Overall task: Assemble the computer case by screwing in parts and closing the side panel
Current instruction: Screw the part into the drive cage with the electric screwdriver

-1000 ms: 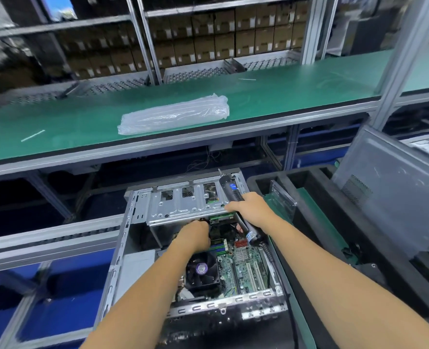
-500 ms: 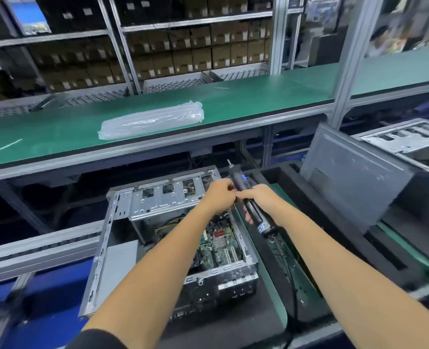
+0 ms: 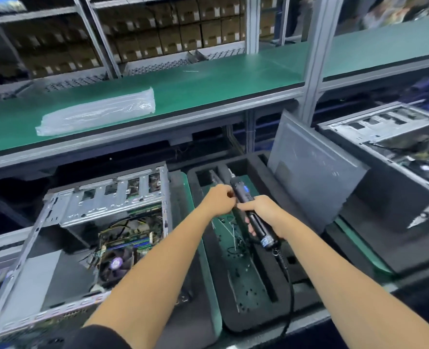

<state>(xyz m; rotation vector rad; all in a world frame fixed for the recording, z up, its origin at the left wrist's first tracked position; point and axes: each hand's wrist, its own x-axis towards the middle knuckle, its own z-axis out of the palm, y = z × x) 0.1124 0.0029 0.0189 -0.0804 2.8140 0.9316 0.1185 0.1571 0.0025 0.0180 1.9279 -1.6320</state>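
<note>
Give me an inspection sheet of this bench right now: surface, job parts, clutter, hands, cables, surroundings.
Surface: black foam tray holding small dark screws.
Job's things: open computer case, motherboard and fan exposed; grey side panel leaning upright behind the tray.
Clutter: clear plastic bag on the green shelf.
Grips: right hand holds the electric screwdriver; left hand pinches near its front end.
Cables: screwdriver cord trails toward the viewer.
Surroundings: second open case at right; cardboard boxes on racks.
</note>
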